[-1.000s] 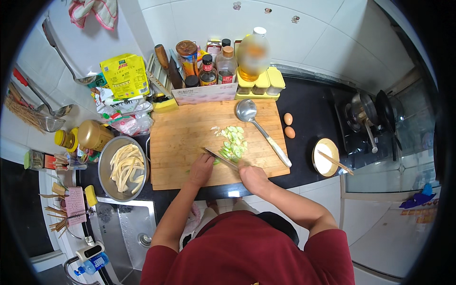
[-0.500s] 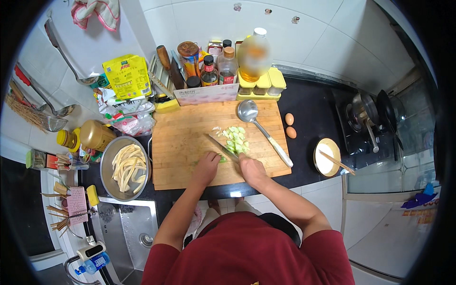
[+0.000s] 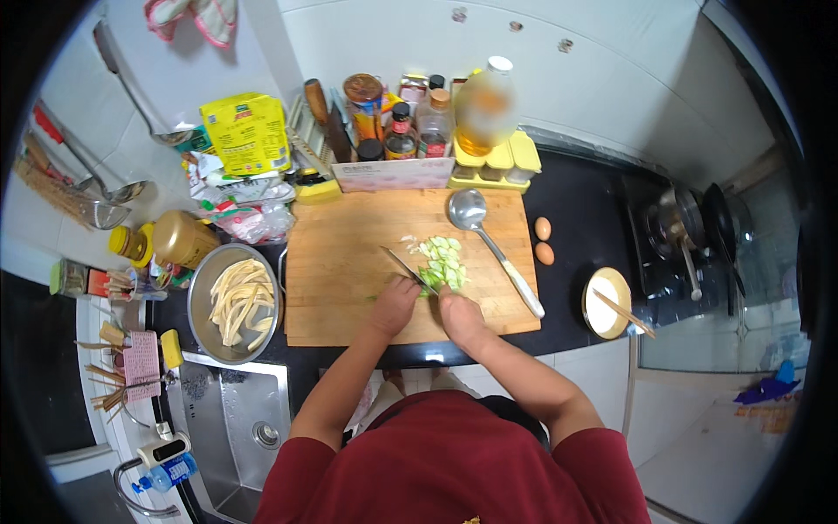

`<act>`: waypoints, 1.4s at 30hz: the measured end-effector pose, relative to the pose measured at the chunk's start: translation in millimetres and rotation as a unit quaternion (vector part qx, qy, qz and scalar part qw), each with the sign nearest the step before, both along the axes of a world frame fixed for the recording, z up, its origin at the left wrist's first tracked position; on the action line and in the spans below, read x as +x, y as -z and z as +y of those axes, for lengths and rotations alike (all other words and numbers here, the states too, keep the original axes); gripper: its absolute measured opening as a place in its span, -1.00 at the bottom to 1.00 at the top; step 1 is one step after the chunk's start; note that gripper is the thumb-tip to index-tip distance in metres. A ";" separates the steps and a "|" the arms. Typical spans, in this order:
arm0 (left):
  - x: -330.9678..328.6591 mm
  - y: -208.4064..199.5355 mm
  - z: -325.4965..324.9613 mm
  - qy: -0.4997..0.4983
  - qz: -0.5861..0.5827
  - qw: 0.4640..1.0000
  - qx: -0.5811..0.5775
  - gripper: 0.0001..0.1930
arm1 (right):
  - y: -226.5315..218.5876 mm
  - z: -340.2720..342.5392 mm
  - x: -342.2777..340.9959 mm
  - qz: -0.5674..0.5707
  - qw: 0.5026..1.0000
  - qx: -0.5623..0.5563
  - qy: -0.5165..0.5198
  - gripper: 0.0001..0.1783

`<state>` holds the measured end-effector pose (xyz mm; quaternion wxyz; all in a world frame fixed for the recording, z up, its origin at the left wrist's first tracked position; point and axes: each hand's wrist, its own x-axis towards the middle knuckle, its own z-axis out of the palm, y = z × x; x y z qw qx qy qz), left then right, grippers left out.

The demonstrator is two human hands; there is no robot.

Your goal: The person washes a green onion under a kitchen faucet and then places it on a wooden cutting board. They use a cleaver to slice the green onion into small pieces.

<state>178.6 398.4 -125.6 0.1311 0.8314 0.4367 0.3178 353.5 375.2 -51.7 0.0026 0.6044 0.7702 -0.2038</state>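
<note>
My right hand (image 3: 463, 320) is closed around the handle of a kitchen knife (image 3: 404, 265). Its blade points away and to the left over the wooden cutting board (image 3: 336, 253). Just left of the blade, my left hand (image 3: 397, 306) is curled down on a piece of green vegetable (image 3: 425, 292), mostly hidden beneath the fingers. Pale green vegetable slices (image 3: 443, 259) lie heaped on the blade's right side. Some small whitish bits (image 3: 408, 239) sit beyond the knife tip. A metal ladle (image 3: 496, 249) rests on the board's right part.
A steel bowl of pale yellow strips (image 3: 197, 306) stands left of the board, above the sink (image 3: 236, 437). Bottles in a box (image 3: 397, 175) line the back. To the right are two eggs (image 3: 544, 241), a bowl with chopsticks (image 3: 596, 325) and a stove with a pot (image 3: 672, 218).
The whole view has shifted slightly to the right. My left hand has edged a little closer to the knife, which stays in my right hand beside the slices.
</note>
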 end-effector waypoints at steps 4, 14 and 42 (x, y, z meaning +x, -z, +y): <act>-2.1 2.2 -4.6 0.006 -0.025 1.000 0.015 -0.86 | 13.0 9.3 5.3 0.070 0.996 -0.003 0.054 -0.83; -5.5 16.8 -2.4 -0.009 -0.019 1.000 0.006 -0.87 | -27.5 -8.5 10.3 -0.024 0.998 -0.044 -0.030 -0.82; -21.0 5.4 -14.7 -0.002 0.008 1.000 -0.001 -0.82 | -0.2 0.8 -3.2 0.079 0.994 -0.041 0.059 -0.84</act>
